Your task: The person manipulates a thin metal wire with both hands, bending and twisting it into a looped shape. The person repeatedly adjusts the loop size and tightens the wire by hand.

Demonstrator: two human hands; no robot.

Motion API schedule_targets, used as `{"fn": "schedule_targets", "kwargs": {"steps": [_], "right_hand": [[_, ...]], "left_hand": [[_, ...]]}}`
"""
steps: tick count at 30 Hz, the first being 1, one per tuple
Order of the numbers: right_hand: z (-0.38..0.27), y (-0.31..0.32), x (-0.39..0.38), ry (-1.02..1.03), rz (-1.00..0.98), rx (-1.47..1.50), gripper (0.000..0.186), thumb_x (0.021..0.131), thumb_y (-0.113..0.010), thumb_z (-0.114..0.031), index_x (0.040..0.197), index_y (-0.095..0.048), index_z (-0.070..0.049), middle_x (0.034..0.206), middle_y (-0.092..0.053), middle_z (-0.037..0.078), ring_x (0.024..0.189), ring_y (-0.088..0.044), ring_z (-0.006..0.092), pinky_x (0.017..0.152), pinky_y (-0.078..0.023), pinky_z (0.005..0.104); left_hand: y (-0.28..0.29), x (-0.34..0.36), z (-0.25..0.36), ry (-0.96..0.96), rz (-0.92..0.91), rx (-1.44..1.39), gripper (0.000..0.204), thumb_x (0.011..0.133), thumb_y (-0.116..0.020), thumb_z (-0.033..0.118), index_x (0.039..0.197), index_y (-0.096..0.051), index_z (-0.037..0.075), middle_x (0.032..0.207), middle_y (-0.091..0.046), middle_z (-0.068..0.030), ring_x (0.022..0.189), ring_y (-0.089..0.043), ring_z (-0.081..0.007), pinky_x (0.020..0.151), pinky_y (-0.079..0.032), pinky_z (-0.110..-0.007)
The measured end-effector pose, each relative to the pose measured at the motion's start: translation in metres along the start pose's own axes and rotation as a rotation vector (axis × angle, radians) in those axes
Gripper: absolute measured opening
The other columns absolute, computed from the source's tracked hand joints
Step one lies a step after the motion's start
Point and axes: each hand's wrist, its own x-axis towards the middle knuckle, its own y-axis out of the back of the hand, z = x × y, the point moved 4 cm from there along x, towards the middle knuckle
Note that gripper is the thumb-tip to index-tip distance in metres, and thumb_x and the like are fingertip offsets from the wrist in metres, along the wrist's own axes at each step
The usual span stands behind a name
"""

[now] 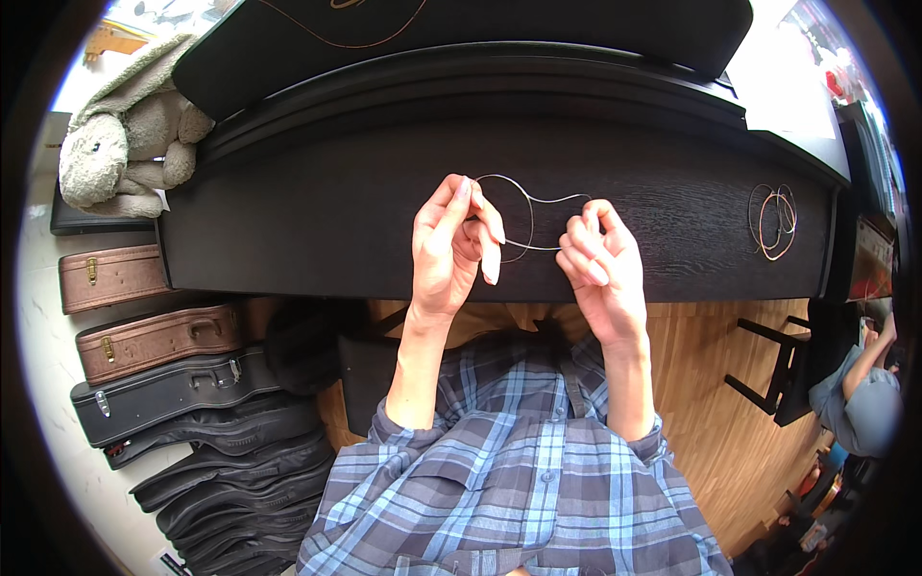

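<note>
A thin silvery instrument string (pixel 530 206) runs between my hands above the black wood top, bent into a loose loop. My left hand (pixel 449 235) pinches the loop's left side between thumb and fingers, the other fingers curled nearby. My right hand (pixel 603 274) is closed at the string's right part, with one strand meeting the raised fingertip and another passing to the thumb side. The exact ends inside the fingers are hidden. To the right, a coil of coppery and dark strings (pixel 765 219) lies on the same top.
The black wood top (pixel 317 221) curves across in front of me. A plush rabbit (pixel 101 158) sits at its left end. Brown and black instrument cases (pixel 158 336) stand in a row at left. Another coppery string (pixel 370 43) lies on the far black panel. A person's sleeve (pixel 855 403) shows at right.
</note>
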Motion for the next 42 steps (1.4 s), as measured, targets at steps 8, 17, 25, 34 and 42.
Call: {"fn": "schedule_targets", "kwargs": {"steps": [8, 17, 25, 34, 42], "right_hand": [[0.022, -0.016, 0.007, 0.048, 0.134, -0.392, 0.021, 0.105, -0.059, -0.016, 0.108, -0.039, -0.009, 0.084, -0.069, 0.01, 0.053, -0.055, 0.0065, 0.047, -0.036, 0.0189], [0.011, -0.012, 0.001, 0.08, 0.131, -0.538, 0.023, 0.101, -0.065, -0.008, 0.096, -0.042, -0.007, 0.095, -0.075, 0.017, 0.053, -0.061, 0.0081, 0.049, -0.047, 0.0203], [0.011, -0.018, -0.007, 0.119, 0.051, -0.859, 0.013, 0.093, -0.072, -0.002, 0.094, -0.059, -0.003, 0.116, -0.071, 0.013, 0.091, -0.069, 0.012, 0.074, -0.055, 0.0228], [0.007, -0.013, -0.021, 0.332, 0.155, -0.714, 0.03, 0.08, -0.082, 0.007, 0.102, -0.063, -0.001, 0.105, -0.055, 0.007, 0.074, -0.059, 0.0068, 0.064, -0.05, 0.0208], [0.022, -0.049, -0.014, 0.441, 0.107, -1.428, 0.035, 0.088, -0.079, -0.007, 0.121, -0.066, -0.006, 0.058, -0.06, 0.0, 0.046, -0.051, 0.0037, 0.046, -0.04, 0.0203]], "left_hand": [[-0.006, -0.003, -0.003, 0.04, -0.096, 0.13, 0.026, 0.113, -0.036, 0.022, 0.099, -0.047, 0.004, 0.075, -0.067, -0.0154, 0.052, -0.068, -0.0187, 0.043, -0.055, -0.024], [-0.006, -0.002, -0.001, -0.006, -0.102, 0.15, 0.028, 0.113, -0.033, 0.026, 0.098, -0.045, 0.005, 0.08, -0.071, -0.0202, 0.068, -0.076, -0.0258, 0.059, -0.065, -0.031], [0.0, -0.001, 0.001, -0.063, -0.027, 0.057, 0.029, 0.113, -0.034, 0.027, 0.099, -0.048, 0.006, 0.088, -0.072, -0.0187, 0.077, -0.077, -0.0245, 0.066, -0.066, -0.029], [0.004, 0.001, 0.0, -0.07, -0.026, 0.041, 0.028, 0.113, -0.036, 0.027, 0.1, -0.049, 0.005, 0.092, -0.072, -0.0219, 0.083, -0.077, -0.0277, 0.069, -0.067, -0.031], [-0.001, -0.001, -0.004, -0.109, 0.008, 0.207, 0.024, 0.112, -0.039, 0.023, 0.1, -0.047, 0.004, 0.1, -0.072, -0.0287, 0.093, -0.075, -0.0369, 0.079, -0.065, -0.039]]}}
